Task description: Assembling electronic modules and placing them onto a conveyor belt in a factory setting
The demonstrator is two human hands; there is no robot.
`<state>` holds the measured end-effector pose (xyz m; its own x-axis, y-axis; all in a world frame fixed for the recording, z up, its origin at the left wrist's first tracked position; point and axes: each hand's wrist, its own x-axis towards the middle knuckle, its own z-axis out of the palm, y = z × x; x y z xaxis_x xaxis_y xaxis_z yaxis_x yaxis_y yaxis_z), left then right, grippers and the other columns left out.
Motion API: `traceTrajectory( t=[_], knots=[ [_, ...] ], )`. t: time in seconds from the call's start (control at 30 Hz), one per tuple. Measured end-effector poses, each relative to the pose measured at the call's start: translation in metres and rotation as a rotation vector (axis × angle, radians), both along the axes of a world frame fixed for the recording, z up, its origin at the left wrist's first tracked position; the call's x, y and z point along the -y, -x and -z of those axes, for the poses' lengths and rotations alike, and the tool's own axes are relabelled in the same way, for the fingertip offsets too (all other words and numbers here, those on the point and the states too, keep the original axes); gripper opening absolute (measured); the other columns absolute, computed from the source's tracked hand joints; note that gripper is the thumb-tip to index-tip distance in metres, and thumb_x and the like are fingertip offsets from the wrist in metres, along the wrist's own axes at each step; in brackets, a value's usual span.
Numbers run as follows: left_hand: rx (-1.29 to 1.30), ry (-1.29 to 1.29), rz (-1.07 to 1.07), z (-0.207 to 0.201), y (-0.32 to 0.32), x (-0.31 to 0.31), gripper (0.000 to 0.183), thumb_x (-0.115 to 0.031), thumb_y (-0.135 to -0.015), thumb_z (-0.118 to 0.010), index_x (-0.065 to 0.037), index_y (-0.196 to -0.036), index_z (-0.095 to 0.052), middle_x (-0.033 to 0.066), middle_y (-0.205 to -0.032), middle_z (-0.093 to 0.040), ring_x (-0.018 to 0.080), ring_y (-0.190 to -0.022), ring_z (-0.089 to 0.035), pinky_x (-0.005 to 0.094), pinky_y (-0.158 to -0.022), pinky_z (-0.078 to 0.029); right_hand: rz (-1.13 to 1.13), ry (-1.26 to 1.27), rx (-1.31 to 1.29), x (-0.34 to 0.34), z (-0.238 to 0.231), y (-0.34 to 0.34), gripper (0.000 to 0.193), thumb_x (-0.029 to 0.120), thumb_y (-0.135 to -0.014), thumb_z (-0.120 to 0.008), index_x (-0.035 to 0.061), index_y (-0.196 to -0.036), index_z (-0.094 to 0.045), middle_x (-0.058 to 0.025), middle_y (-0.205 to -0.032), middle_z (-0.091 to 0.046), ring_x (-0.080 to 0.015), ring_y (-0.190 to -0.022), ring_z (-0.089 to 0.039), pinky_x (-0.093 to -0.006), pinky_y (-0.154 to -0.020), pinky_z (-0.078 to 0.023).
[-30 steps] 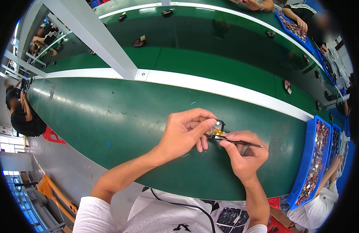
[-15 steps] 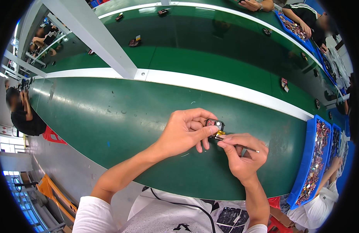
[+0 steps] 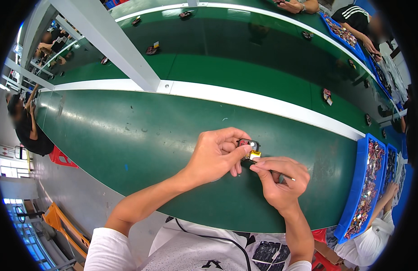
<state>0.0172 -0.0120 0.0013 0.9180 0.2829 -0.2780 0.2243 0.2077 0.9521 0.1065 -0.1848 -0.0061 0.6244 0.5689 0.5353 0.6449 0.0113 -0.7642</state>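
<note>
My left hand [image 3: 216,152] pinches a small black-framed electronic housing [image 3: 257,145] between thumb and fingers above the green table. Reddish parts show inside the frame. At its lower side sits a small yellow-and-white piece [image 3: 255,155], partly covered by my fingers. My right hand [image 3: 283,178] is closed on a thin dark rod-like tool [image 3: 289,177], whose pale end sticks out to the right. Its fingertips are close against the housing's lower edge, where they hide the tool's working end.
A blue bin [image 3: 360,189] full of small colourful parts stands at the table's right edge. Beyond a white rail [image 3: 245,102], a green conveyor belt [image 3: 209,67] carries several small dark units. A slanted grey post [image 3: 105,43] rises at the left. Other people sit around.
My right hand has shifted slightly left, and more of the yellow-and-white piece shows. The units on the belt have moved a little left. At the far left, a person has raised an arm.
</note>
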Motion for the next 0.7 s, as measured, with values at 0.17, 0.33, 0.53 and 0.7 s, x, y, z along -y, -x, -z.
traceTrajectory(
  t=[0.17,0.33,0.53,0.7],
  knots=[
    [0.026,0.004,0.0,0.0036,0.0002,-0.0011,0.018,-0.002,-0.096,-0.066,0.008,-0.111,-0.063,0.01,-0.08,-0.07,0.0118,-0.058,-0.066,0.0238,-0.048,-0.052,-0.012,0.01,0.002,-0.0012,-0.0006,0.0012,0.013,0.0,-0.076,-0.084,0.0095,-0.081,-0.077,-0.003,-0.079,-0.078,-0.0078,-0.046,-0.057,-0.0224,-0.045,-0.035],
    [0.029,0.078,0.0,0.0006,-0.001,-0.0041,0.016,-0.002,-0.096,-0.065,0.008,-0.107,-0.061,0.0103,-0.082,-0.067,0.0125,-0.056,-0.066,0.0239,-0.046,-0.051,0.004,-0.005,-0.022,-0.0016,-0.0003,0.0028,0.013,0.0,-0.075,-0.084,0.0094,-0.08,-0.077,-0.0034,-0.079,-0.078,-0.0077,-0.046,-0.056,-0.0225,-0.044,-0.035],
    [-0.006,0.083,0.028,0.0009,0.0003,-0.0055,0.016,0.002,-0.097,-0.063,0.008,-0.111,-0.061,0.0113,-0.087,-0.068,0.0144,-0.06,-0.068,0.0242,-0.047,-0.053,-0.003,0.012,-0.02,-0.002,-0.0008,0.003,0.012,0.0,-0.075,-0.084,0.0088,-0.08,-0.077,-0.0042,-0.077,-0.077,-0.0079,-0.045,-0.055,-0.0229,-0.044,-0.036],
    [-0.026,0.055,0.01,0.0007,-0.0004,-0.002,0.013,0.002,-0.096,-0.063,0.008,-0.108,-0.06,0.0125,-0.086,-0.068,0.0147,-0.057,-0.067,0.0247,-0.046,-0.052,-0.001,0.016,-0.02,-0.0015,-0.0039,0.0037,0.013,0.0,-0.074,-0.084,0.0086,-0.08,-0.076,-0.0043,-0.075,-0.077,-0.0076,-0.043,-0.051,-0.0231,-0.044,-0.036]
  ],
)
